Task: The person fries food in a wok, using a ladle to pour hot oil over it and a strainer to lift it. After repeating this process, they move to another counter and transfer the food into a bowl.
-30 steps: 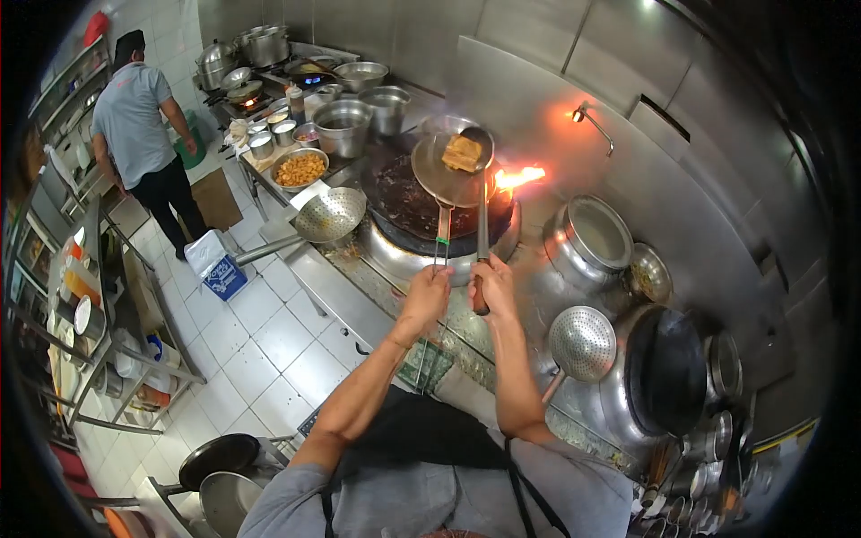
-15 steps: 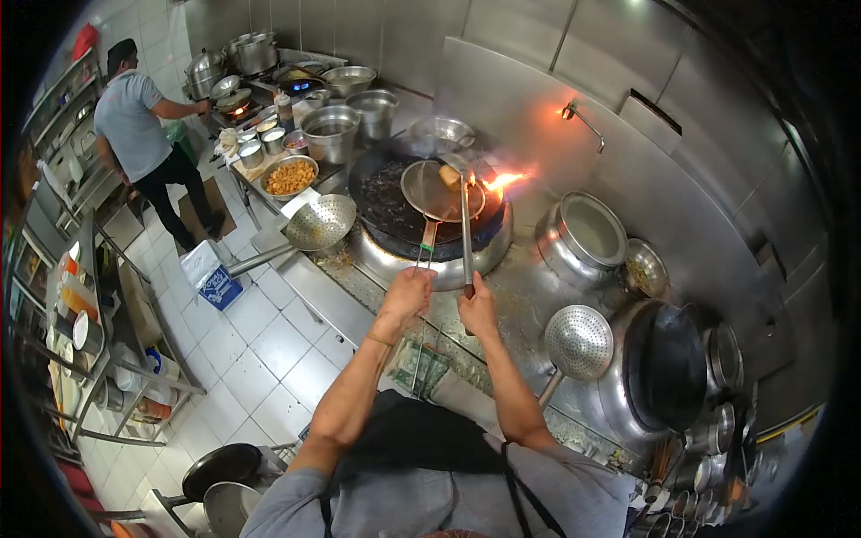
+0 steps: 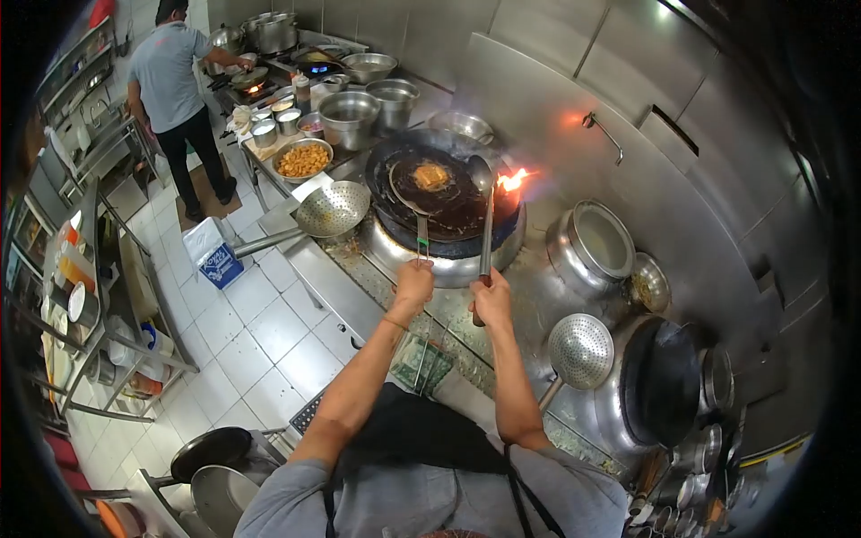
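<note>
My left hand (image 3: 415, 282) is closed round the long handle of a round mesh strainer (image 3: 422, 229), whose bowl sits low in the dark oil of a large black wok (image 3: 381, 211). A golden-brown piece of food (image 3: 431, 176) lies within the strainer's ring, bubbles around it. My right hand (image 3: 491, 299) grips the wooden end of a ladle (image 3: 488, 229). Its bowl is over the right part of the wok, apart from the food. Flames (image 3: 514, 180) rise at the wok's right edge.
A perforated skimmer (image 3: 333, 209) rests left of the wok, beside a bowl of fried pieces (image 3: 303, 160) and several metal pots (image 3: 350, 117). Another skimmer (image 3: 580, 351) and a metal pot (image 3: 599, 242) stand to the right. A co-worker (image 3: 170, 81) tends a pan at the far stove.
The strainer has gone down into the oil with the golden piece. The ladle has moved right, off the piece. The co-worker's arm reaches differently, and my view has shifted slightly.
</note>
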`<state>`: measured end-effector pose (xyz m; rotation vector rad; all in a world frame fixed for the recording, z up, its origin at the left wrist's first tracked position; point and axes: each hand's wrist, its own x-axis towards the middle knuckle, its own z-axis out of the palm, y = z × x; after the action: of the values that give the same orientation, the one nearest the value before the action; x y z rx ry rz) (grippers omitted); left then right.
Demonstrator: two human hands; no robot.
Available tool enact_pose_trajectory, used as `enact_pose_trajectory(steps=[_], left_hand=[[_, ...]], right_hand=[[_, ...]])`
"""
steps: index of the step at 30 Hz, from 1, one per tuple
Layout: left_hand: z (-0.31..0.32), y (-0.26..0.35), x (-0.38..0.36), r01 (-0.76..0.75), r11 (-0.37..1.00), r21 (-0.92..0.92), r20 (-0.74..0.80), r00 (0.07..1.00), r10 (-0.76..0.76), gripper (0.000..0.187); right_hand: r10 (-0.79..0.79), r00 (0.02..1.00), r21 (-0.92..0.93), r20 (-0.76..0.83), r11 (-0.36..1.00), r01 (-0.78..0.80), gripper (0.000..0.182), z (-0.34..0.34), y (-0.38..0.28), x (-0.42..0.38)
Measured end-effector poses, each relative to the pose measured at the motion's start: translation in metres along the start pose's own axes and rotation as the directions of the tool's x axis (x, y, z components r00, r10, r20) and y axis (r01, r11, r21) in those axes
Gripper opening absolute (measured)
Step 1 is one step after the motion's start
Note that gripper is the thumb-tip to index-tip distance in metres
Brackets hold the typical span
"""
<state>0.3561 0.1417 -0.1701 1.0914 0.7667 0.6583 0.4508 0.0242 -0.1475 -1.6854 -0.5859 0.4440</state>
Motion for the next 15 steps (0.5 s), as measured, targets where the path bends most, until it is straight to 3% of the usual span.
enact_pose_trajectory(steps=[2, 4, 5, 6, 8, 12, 13, 15], left_hand=[[0.003, -0.002, 0.001, 0.011, 0.999, -0.048, -0.011, 1.000, -0.011, 0.012], [0.006, 0.002, -0.003, 0.003, 0.998, -0.066, -0.020, 1.000, -0.004, 0.011], [0.006, 0.004, -0.005, -0.010, 0.997, -0.078, -0.031, 0.999, 0.008, 0.010], [0.006, 0.002, -0.004, -0.010, 0.997, -0.076, -0.027, 1.000, 0.008, 0.010], [0.004, 0.002, -0.003, 0.028, 0.996, -0.079, 0.009, 1.000, -0.027, 0.011], [0.001, 0.011, -0.013, 0.076, 0.989, -0.127, 0.018, 0.997, -0.074, 0.014], [0.001, 0.014, -0.015, 0.146, 0.974, -0.173, 0.035, 0.989, -0.142, 0.012], [0.001, 0.015, -0.016, 0.214, 0.953, -0.217, 0.055, 0.977, -0.207, 0.011]], right_hand=[[0.048, 0.999, 0.099, 0.026, 0.994, -0.050, 0.012, -0.005, -0.006, 0.002], [0.285, 0.946, 0.388, 0.153, 0.863, -0.323, 0.003, -0.012, -0.026, 0.005], [0.251, 0.952, 0.531, 0.176, 0.790, -0.307, 0.008, -0.013, -0.025, 0.009], [0.251, 0.952, 0.534, 0.173, 0.789, -0.305, 0.008, -0.018, -0.027, 0.014], [0.276, 0.883, 0.678, 0.380, 0.566, -0.469, 0.009, -0.029, -0.032, 0.022], [0.227, 0.875, 0.764, 0.427, 0.427, -0.484, 0.014, -0.035, -0.038, 0.032], [0.215, 0.873, 0.775, 0.437, 0.404, -0.487, 0.017, -0.035, -0.039, 0.034], [0.184, 0.869, 0.765, 0.460, 0.414, -0.493, 0.017, -0.033, -0.041, 0.039]])
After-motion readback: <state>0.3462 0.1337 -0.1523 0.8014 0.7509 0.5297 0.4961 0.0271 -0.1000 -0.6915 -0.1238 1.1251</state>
